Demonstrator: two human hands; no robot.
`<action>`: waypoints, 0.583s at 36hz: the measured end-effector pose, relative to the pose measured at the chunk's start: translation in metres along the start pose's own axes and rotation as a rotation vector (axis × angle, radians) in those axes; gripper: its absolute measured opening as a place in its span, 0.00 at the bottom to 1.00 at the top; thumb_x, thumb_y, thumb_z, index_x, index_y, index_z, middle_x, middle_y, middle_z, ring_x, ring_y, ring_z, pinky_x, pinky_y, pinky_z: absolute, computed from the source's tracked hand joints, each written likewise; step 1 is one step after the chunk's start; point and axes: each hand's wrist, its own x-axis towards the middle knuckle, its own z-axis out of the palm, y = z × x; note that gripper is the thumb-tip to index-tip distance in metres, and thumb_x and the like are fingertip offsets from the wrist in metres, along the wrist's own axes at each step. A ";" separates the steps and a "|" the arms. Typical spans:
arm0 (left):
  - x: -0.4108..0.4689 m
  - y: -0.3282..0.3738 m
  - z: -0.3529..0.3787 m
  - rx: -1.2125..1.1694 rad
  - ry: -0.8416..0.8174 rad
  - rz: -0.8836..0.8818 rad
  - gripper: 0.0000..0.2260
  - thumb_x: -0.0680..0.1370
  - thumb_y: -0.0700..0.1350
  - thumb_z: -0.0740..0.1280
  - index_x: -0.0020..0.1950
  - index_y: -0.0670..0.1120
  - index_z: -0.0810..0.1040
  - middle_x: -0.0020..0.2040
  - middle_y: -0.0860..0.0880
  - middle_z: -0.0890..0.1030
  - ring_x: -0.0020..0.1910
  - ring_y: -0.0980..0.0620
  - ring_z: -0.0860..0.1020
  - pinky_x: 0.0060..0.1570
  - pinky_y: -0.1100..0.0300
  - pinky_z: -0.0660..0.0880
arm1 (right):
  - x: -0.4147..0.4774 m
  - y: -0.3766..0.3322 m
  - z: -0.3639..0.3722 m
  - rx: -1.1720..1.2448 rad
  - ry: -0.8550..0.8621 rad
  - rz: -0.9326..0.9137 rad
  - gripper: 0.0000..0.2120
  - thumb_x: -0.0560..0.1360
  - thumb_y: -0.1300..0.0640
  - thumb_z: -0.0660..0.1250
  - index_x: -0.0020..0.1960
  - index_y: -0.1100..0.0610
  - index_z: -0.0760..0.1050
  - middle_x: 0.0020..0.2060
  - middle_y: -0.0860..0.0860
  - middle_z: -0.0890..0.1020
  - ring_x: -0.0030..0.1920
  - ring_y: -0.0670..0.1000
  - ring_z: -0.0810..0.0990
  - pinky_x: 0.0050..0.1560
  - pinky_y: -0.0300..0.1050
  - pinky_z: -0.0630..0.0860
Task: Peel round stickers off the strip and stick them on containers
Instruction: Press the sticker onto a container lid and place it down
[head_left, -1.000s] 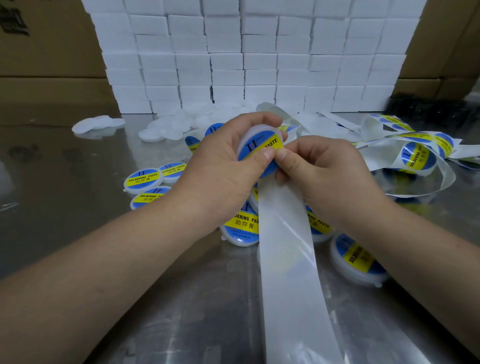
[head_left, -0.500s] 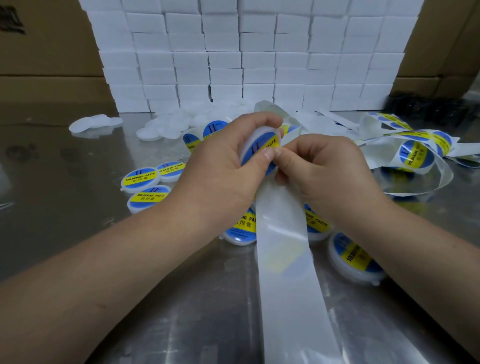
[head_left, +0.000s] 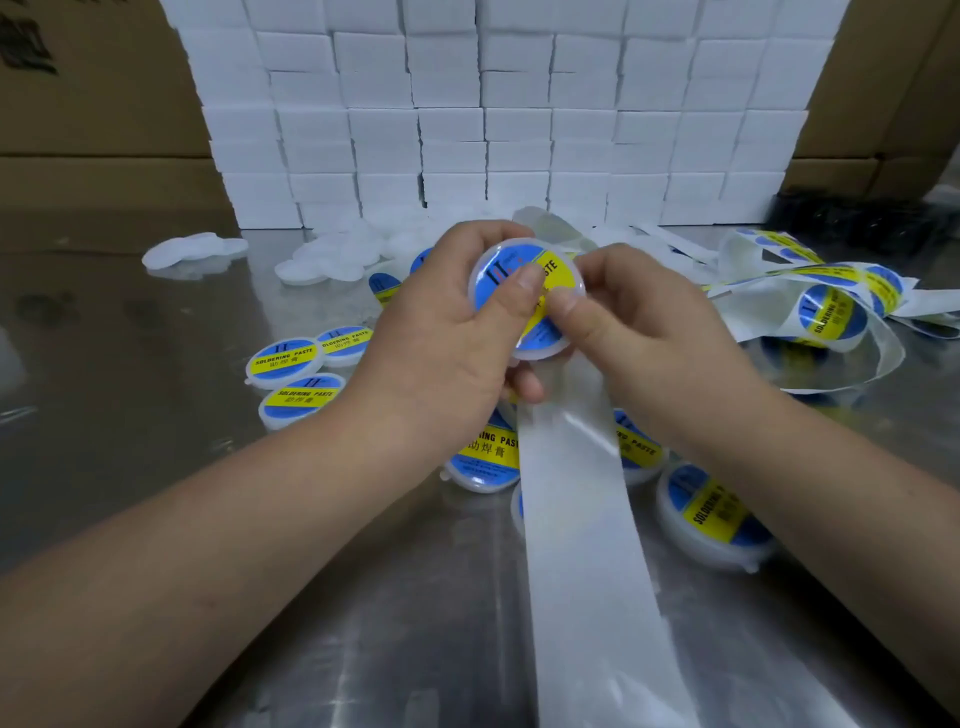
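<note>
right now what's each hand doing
Left hand: holding the container, thumb on its sticker.
Right hand: pinching the same container's edge.

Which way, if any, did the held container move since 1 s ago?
Yes: the container turned face-on toward the camera, without shifting against the white box stack.

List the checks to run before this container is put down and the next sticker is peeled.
1. Sticker on the container: ok, it sits within the rim.
2. Sticker pressed flat: cannot tell, both thumbs cover its middle.
3. Hold: ok, left hand grips the container, right hand pinches its edge.
4. Backing strip clear of set-down space: not ok, it drapes over labelled containers.
5. Stickers left on the sticker strip at right: ok.
6. Bare white containers available: ok, piled beyond the hands.
</note>
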 end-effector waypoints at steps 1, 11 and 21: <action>0.000 -0.001 0.000 0.017 0.009 -0.005 0.06 0.79 0.45 0.61 0.46 0.57 0.73 0.33 0.56 0.79 0.20 0.53 0.75 0.23 0.67 0.70 | 0.000 0.000 0.001 -0.033 -0.023 -0.019 0.10 0.70 0.42 0.60 0.40 0.48 0.72 0.36 0.50 0.80 0.38 0.47 0.77 0.42 0.44 0.72; 0.005 -0.007 -0.003 0.160 0.070 0.049 0.07 0.78 0.47 0.63 0.43 0.59 0.74 0.30 0.61 0.76 0.21 0.61 0.71 0.24 0.67 0.71 | -0.001 0.001 0.007 -0.151 -0.022 -0.045 0.15 0.72 0.42 0.55 0.38 0.52 0.70 0.33 0.47 0.79 0.37 0.47 0.77 0.40 0.46 0.72; 0.017 -0.017 -0.015 0.383 0.227 -0.021 0.14 0.74 0.48 0.61 0.31 0.62 0.76 0.37 0.61 0.79 0.40 0.60 0.75 0.43 0.63 0.71 | 0.005 0.008 -0.001 -0.162 -0.073 0.213 0.18 0.77 0.42 0.53 0.42 0.52 0.75 0.40 0.44 0.82 0.39 0.38 0.75 0.42 0.42 0.71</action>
